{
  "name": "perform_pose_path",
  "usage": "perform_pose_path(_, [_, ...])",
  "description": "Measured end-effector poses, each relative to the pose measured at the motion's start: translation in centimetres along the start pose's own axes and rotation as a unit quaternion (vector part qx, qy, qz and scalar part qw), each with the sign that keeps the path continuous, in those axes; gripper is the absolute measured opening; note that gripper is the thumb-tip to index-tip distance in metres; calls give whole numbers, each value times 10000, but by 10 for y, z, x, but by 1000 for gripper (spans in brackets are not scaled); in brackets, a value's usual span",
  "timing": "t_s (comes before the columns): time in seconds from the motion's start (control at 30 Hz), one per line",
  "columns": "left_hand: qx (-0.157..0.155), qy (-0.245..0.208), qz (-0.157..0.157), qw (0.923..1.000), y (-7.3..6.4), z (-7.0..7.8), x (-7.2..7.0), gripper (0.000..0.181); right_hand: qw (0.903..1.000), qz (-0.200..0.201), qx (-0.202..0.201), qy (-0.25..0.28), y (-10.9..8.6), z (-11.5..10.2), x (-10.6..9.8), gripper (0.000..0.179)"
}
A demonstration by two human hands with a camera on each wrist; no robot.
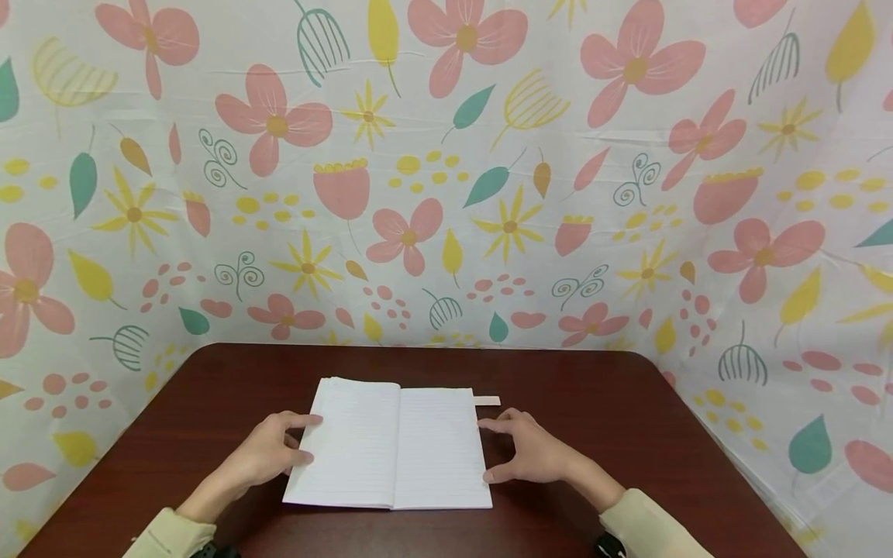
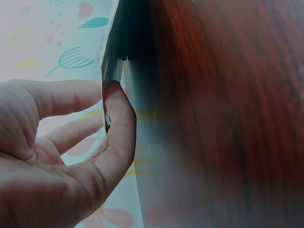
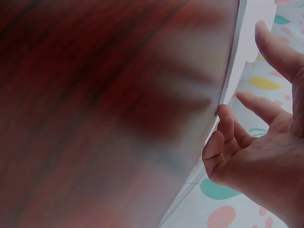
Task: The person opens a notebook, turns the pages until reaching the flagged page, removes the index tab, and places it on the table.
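Observation:
An open notebook (image 1: pixel 439 449) with blank ruled pages lies on the dark wooden table. At its left edge, my left hand (image 1: pixel 268 449) has the thumb and index finger over the page. The left wrist view shows that left hand (image 2: pixel 71 142) pinching the notebook's edge (image 2: pixel 109 61), one finger curled against its underside. My right hand (image 1: pixel 533 449) is at the opposite edge, thumb and index fingertips right at the page. In the right wrist view, this hand (image 3: pixel 261 147) has its thumb over the white page (image 3: pixel 254 33) and its other fingers loosely bent beside the edge.
A pale strip (image 1: pixel 487 401) sticks out from the notebook's upper right side. Brown tabletop (image 1: pixel 593 395) surrounds the notebook. A white cloth with printed flowers (image 1: pixel 446 194) hangs behind the table and along both sides.

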State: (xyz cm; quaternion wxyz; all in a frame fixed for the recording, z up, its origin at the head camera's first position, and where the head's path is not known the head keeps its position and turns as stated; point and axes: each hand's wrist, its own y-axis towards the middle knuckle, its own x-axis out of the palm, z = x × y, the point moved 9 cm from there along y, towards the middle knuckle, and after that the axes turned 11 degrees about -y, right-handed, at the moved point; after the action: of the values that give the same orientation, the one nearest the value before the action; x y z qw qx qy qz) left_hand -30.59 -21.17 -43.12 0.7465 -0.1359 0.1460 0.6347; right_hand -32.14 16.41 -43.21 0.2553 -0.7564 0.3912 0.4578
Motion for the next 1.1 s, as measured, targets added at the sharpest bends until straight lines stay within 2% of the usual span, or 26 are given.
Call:
perform_pose_path(0.3, [-79,-39,52,9999,0,-3,-1,53,9997,-73,207,-145,-2,4,4,83])
perform_pose_path(0.57, [-122,-168,55,9998,-2,-7,0,54,9996,-24,166,-238,3,3,5,83])
perform_pose_path(1.1, [-67,-181,38,9998,-1,-4,-1,54,9996,-60,175,-223,6,3,10,81])
